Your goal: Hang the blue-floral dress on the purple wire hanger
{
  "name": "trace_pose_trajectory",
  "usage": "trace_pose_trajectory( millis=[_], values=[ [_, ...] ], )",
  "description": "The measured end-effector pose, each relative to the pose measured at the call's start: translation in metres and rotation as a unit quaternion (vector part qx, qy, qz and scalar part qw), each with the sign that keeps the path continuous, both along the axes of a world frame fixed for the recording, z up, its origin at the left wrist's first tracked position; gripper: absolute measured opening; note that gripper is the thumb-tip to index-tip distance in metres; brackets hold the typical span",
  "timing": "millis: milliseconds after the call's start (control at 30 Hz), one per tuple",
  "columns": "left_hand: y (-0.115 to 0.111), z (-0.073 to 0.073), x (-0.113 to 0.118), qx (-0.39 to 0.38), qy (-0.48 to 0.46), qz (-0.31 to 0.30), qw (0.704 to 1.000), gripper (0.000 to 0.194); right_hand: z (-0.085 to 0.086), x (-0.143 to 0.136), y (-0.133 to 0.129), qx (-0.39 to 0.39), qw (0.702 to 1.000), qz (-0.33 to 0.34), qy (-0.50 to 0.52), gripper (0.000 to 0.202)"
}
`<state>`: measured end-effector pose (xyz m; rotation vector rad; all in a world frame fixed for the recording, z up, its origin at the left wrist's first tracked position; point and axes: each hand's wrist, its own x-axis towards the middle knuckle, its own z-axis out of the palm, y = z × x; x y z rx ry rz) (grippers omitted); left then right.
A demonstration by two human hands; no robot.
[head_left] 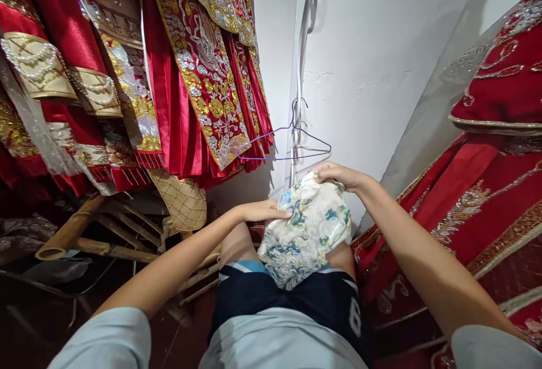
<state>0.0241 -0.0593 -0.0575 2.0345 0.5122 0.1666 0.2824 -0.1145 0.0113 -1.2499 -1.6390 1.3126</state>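
A white cloth with a blue, green and yellow floral print (311, 228) lies bunched over my lap; whether it is a garment I cannot tell. My left hand (271, 211) grips its left side, thumb on top and the other fingers mostly hidden. At the upper right edge, my right hand (334, 174) is closed on the fabric, with its fingertips partly tucked into the folds. Just beyond the cloth hangs a thin purple wire hanger (271, 159) with no garment on it.
Red, gold-embroidered garments (207, 75) hang on the left, above a bamboo frame (97, 244). More red beaded garments (478, 188) stand close on the right, partly under clear plastic. A white wall (359, 47) rises ahead, with a vertical strip (301, 64) running down it.
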Motion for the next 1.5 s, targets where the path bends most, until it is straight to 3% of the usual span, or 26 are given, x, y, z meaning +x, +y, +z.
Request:
trace_pose_trajectory(
  millis=[100, 200, 267, 333, 433, 533, 700, 833, 933, 1033, 1200, 1267, 1333, 1400, 1500],
  values=[
    [0.019, -0.005, -0.026, 0.002, 0.007, 0.118, 0.993, 0.031, -0.01, 0.015, 0.037, 0.148, 0.977, -0.142, -0.054, 0.014],
    [0.041, 0.004, -0.043, -0.011, -0.065, 0.269, 0.961, 0.035, -0.029, 0.014, 0.083, 0.249, 0.929, -0.26, -0.084, 0.035],
    [0.051, 0.012, -0.05, -0.057, -0.117, 0.341, 0.931, 0.035, -0.041, 0.009, 0.107, 0.283, 0.912, -0.272, -0.123, 0.037],
    [0.054, 0.019, -0.055, -0.053, -0.122, 0.377, 0.916, 0.035, -0.049, 0.005, 0.12, 0.297, 0.909, -0.251, -0.15, 0.024],
    [0.052, 0.026, -0.062, 0.024, -0.074, 0.384, 0.92, 0.039, -0.054, 0.009, 0.116, 0.299, 0.916, -0.212, -0.162, 0.012],
    [0.051, 0.033, -0.064, 0.162, -0.062, 0.355, 0.919, 0.039, -0.053, 0.027, 0.092, 0.305, 0.917, -0.191, -0.169, 0.017],
    [0.052, 0.055, -0.041, 0.317, -0.082, 0.261, 0.908, 0.024, -0.049, 0.05, 0.051, 0.286, 0.929, -0.21, -0.102, 0.026],
    [0.056, 0.072, -0.006, 0.406, -0.108, 0.215, 0.882, 0.021, -0.047, 0.032, 0.033, 0.267, 0.94, -0.211, -0.03, 0.022],
    [0.065, 0.078, 0.01, 0.409, -0.134, 0.244, 0.869, 0.007, -0.043, 0.01, 0.027, 0.301, 0.932, -0.2, -0.034, 0.019],
    [0.077, 0.082, 0.009, 0.409, -0.161, 0.284, 0.852, 0.019, -0.039, 0.011, 0.026, 0.341, 0.915, -0.21, -0.05, 0.023],
    [0.085, 0.092, 0.0, 0.446, -0.128, 0.279, 0.841, 0.021, -0.032, 0.069, 0.035, 0.374, 0.832, -0.404, -0.073, 0.076],
    [0.085, 0.097, 0.002, 0.456, -0.105, 0.273, 0.84, 0.02, -0.024, 0.092, 0.043, 0.372, 0.82, -0.414, -0.133, 0.069],
    [0.087, 0.101, 0.004, 0.457, -0.085, 0.285, 0.838, 0.019, -0.01, 0.105, 0.048, 0.343, 0.841, -0.373, -0.193, 0.045],
    [0.092, 0.105, 0.003, 0.451, -0.072, 0.326, 0.828, 0.018, 0.006, 0.11, 0.048, 0.29, 0.879, -0.321, -0.201, 0.035],
    [0.104, 0.106, -0.002, 0.41, -0.071, 0.403, 0.815, 0.018, 0.026, 0.106, 0.039, 0.172, 0.945, -0.261, -0.091, 0.034]
  ],
)
